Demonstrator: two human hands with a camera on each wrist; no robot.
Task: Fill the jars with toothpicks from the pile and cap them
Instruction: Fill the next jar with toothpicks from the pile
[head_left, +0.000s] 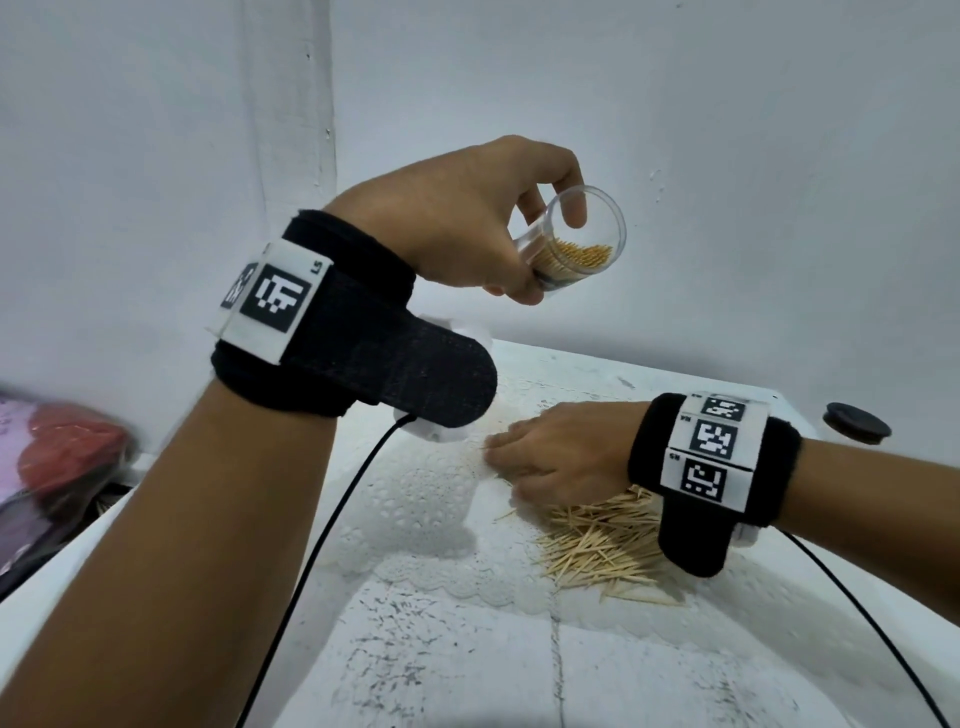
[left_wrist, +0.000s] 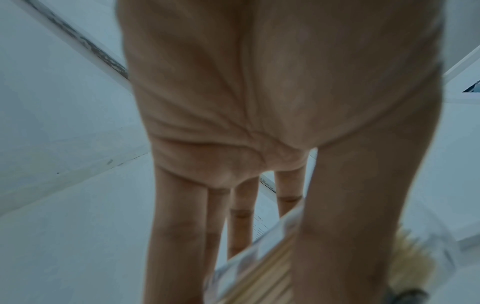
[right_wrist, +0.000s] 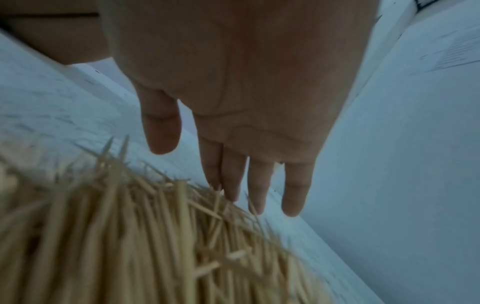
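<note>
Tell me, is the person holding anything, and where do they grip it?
The left hand holds a clear jar of toothpicks by its side wall, thumb below, fingers above. The right hand holds nothing; its straight fingers rest on the toothpick pile.

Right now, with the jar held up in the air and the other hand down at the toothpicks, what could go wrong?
1. The left hand holds the open jar tilted on its side, partly filled; toothpicks could slide out of its mouth.
2. The right hand lies flat, fingers straight, at the edge of the pile; sweeping may scatter sticks across the table.
</note>
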